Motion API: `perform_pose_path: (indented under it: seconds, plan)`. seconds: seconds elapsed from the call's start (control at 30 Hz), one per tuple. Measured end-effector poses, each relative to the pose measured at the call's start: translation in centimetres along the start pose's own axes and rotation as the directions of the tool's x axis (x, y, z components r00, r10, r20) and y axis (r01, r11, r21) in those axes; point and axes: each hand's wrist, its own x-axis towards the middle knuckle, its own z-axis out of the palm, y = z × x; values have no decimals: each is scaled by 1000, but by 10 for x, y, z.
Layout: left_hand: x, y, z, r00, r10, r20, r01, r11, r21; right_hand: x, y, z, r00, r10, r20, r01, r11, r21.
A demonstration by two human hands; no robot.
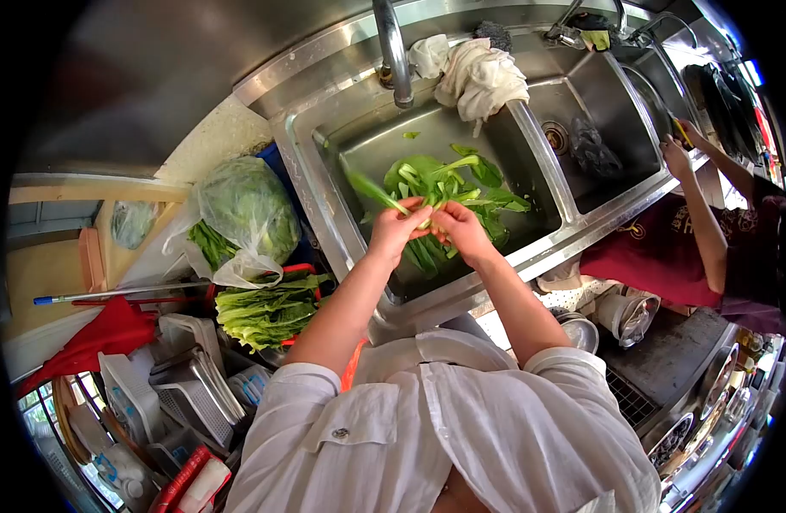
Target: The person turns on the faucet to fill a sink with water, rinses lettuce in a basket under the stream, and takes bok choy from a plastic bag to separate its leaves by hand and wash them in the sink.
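Note:
Over the left basin of a steel sink (pixel 333 214), both of my hands are closed around the stems of leafy greens. My left hand (pixel 395 231) pinches a green stalk whose blurred leaf end points up and left. Close beside it, my right hand (pixel 463 232) grips the pale stem end of the greens, fingertips almost touching the left ones. More leafy greens (pixel 500 201) lie in the basin's water just beyond and below my hands. A small loose leaf (pixel 411 135) sits near the basin's back.
A tap (pixel 393 56) and a white cloth (pixel 483 81) are at the sink's back. A dark plastic bag (pixel 594 150) lies in the middle basin. Bagged greens (pixel 248 209) and lettuce (pixel 265 312) stand left. A co-worker's hands (pixel 679 152) hold something yellow at right.

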Motion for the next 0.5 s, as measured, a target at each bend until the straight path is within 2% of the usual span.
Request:
perform_pose_path:
  seconds: [0.03, 0.07, 0.1, 0.17, 0.2, 0.27, 0.3, 0.37, 0.5]
  plan:
    - [2, 2, -1, 999, -26, 45, 20, 991, 131, 0, 0, -1, 996, -52, 75, 68, 970, -234]
    - [5, -1, -1, 997, 46, 64, -61, 964, 257, 2, 2, 0, 988, -134, 82, 154, 936, -318]
    - [7, -4, -1, 997, 45, 64, -60, 965, 257, 2, 2, -3, 988, -133, 82, 152, 936, -317]
    - [8, -6, 1, 993, 90, -75, -67, 960, 270, 4, 0, -6, 992, -118, 42, 124, 875, -468]
    - [8, -5, 2, 993, 90, -75, -67, 960, 271, 3, 1, -6, 992, -119, 42, 125, 875, -467]
    - [6, -1, 5, 981, 41, -191, -43, 999, -3, -4, 3, -4, 971, -237, -43, 220, 946, -239]
    - [9, -3, 4, 981, 42, -192, -43, 999, -3, -7, 6, -3, 971, -237, -42, 220, 946, -238]
    - [13, -5, 3, 969, -15, -245, -21, 990, -142, -13, 11, 1, 922, -374, -101, 343, 909, -237]
    - [12, -5, 8, 961, 21, -277, -73, 981, -180, -19, 4, 1, 921, -335, -197, 288, 929, -232]
